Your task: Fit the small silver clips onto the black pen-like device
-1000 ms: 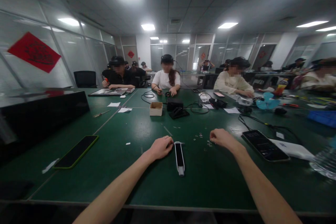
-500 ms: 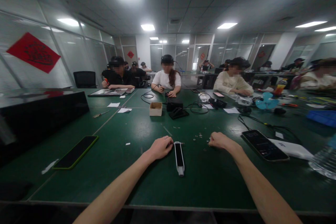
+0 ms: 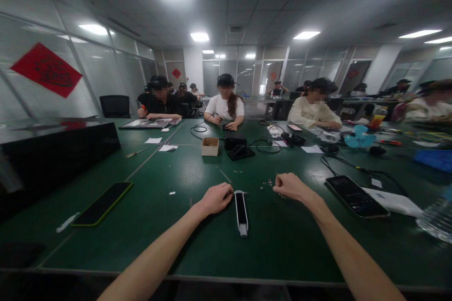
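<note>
My left hand (image 3: pixel 218 197) rests on the table with curled fingers closed on the left end of a thin metal rod (image 3: pixel 246 193). The rod runs across the far end of a slim black device with a pale frame (image 3: pixel 242 214), which lies lengthwise between my hands. To the right, my right hand (image 3: pixel 290 186) is closed in a pinch just above the tabletop; whatever its fingertips hold is hidden. Several tiny rings (image 3: pixel 270 182) lie scattered beside and under those fingers.
A green-edged phone (image 3: pixel 103 204) lies left, and a black phone (image 3: pixel 356 196) overlaps a white case (image 3: pixel 397 201) at right. Ahead stand a small open box (image 3: pixel 210 146) and a black box (image 3: pixel 235 141). A clear bottle (image 3: pixel 438 218) is at far right. People sit across the table.
My right hand has shifted slightly left and up, over the scattered rings, uncovering some below it. My left hand and the slim device have stayed in place.
</note>
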Demonstrator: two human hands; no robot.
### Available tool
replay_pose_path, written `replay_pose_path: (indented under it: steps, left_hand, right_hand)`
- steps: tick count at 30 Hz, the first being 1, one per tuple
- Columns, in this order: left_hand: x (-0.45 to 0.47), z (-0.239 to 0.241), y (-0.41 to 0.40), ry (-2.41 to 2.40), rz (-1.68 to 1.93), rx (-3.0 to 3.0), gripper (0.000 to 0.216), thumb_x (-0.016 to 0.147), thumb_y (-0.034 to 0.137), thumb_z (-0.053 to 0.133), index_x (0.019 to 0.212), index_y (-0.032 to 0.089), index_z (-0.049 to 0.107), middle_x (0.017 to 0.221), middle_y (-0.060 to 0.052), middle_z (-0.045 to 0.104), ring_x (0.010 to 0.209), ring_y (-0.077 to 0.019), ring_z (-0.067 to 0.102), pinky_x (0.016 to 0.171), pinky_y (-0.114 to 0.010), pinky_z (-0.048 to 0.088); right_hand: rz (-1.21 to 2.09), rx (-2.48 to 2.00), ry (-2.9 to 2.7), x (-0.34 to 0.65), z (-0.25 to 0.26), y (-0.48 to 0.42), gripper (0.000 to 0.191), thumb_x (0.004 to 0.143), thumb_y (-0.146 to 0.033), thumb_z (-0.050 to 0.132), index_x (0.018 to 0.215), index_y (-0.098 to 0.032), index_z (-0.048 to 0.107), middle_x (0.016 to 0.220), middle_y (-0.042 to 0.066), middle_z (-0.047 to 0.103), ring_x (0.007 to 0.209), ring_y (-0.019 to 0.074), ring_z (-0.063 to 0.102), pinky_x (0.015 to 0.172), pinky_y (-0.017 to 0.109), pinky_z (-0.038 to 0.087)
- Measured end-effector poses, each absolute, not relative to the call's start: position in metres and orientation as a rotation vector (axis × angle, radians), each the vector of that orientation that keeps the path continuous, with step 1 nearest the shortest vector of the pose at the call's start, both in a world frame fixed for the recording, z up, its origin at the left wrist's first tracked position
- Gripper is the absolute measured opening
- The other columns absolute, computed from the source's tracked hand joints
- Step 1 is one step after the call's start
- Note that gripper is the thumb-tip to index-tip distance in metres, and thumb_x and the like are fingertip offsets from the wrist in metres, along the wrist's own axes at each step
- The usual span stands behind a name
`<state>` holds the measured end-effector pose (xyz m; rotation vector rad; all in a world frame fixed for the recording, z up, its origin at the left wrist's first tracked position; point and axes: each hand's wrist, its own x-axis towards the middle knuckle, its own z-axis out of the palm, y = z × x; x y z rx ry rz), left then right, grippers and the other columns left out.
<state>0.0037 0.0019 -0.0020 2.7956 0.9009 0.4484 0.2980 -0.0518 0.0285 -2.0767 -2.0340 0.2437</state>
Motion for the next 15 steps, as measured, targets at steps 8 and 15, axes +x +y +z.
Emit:
replay_pose_path:
  steps: [8,15]
  left_hand:
    - [0.004,-0.003,0.003,0.904,0.459,2.789,0.013,0.089,0.025,0.042,0.095,0.019,0.052,0.089,-0.002,0.057,0.076,-0.0150,0.055,0.066,-0.025,0.042]
    - [0.003,-0.002,0.002,0.913,0.440,2.776,0.014,0.089,0.026,0.042,0.096,0.020,0.052,0.090,-0.003,0.057,0.078,-0.0152,0.055,0.068,-0.025,0.043]
  right_hand:
    - [0.407,-1.531,-2.074,0.249,0.014,-0.052,0.016,0.076,-0.027,0.055,0.086,-0.017,0.064,0.081,0.001,0.065,0.068,0.0126,0.056,0.063,0.023,0.043]
    - [0.560,-1.398,-2.082,0.237,0.001,-0.051,0.020,0.082,-0.031,0.056,0.095,-0.020,0.066,0.094,0.002,0.066,0.081,0.0145,0.058,0.072,0.026,0.045]
